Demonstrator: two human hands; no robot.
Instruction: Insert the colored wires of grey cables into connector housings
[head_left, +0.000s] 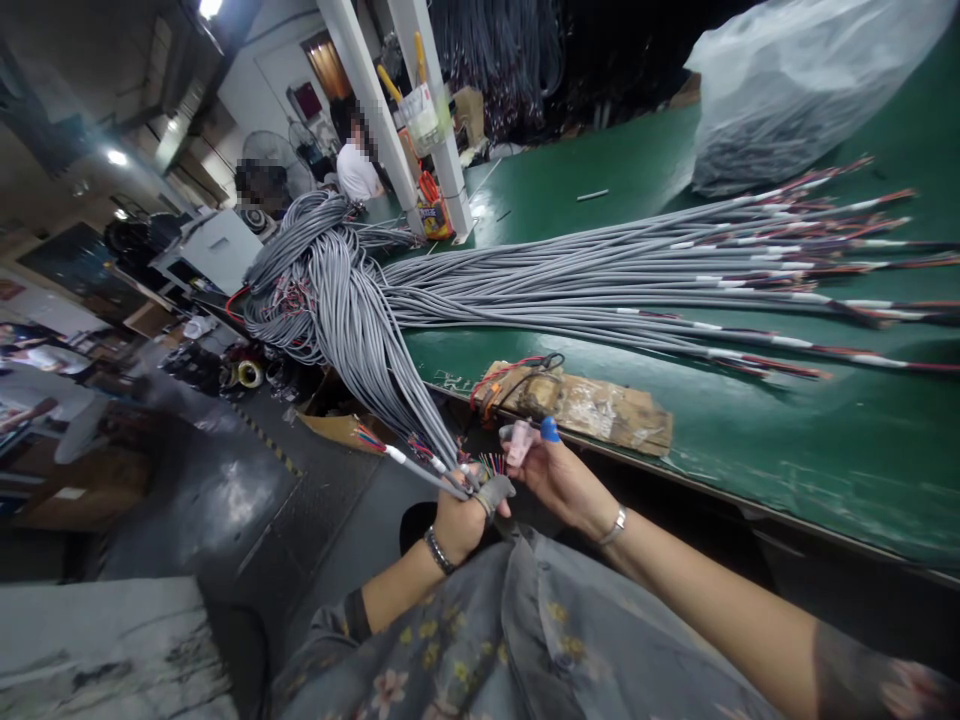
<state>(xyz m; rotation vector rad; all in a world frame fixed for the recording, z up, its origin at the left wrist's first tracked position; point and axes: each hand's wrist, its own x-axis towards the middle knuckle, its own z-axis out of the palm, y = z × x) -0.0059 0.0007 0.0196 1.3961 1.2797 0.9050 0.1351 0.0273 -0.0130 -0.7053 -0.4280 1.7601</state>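
My left hand (466,512), with a grey covering on its thumb, is closed around the ends of several grey cables (431,410) in front of my body. A fan of thin coloured wires (493,463) sticks up from its grip. At the tips of these wires is my right hand (559,475), fingers curled together; a pale pinkish wrap and a blue cover are on its fingers. Whether a wire is pinched there is too small to tell. One loose cable end (397,456) with a white sleeve and coloured wires points left of my left hand.
Long grey cables (525,265) with stripped ends lie across the green table (750,420). A cable heap (322,250) sits at its left end. A worn wooden board (615,408) lies along the front edge. A plastic bag (802,100) stands far right; people (358,170) are behind.
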